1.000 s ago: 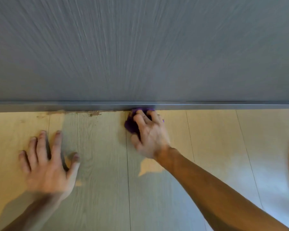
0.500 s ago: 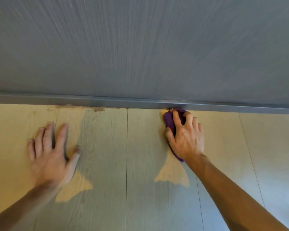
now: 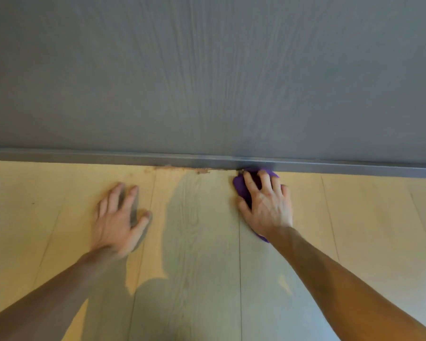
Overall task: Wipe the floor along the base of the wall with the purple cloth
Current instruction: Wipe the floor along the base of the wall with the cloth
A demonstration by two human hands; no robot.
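My right hand presses a bunched purple cloth flat onto the pale wooden floor, right against the grey skirting strip at the foot of the grey wall. Most of the cloth is hidden under the palm; purple shows at the fingertips and below the wrist. My left hand lies flat on the floor, fingers spread, holding nothing. A brown smear of dirt runs along the joint between floor and skirting, just left of the cloth.
Long floorboards run toward the wall, with shadows of my arms across them. The skirting stretches the whole width of the view.
The right hand with the cloth slid right along the skirting, then stayed close to the brown smear. The view shifted, so both hands and the smear now sit further right.
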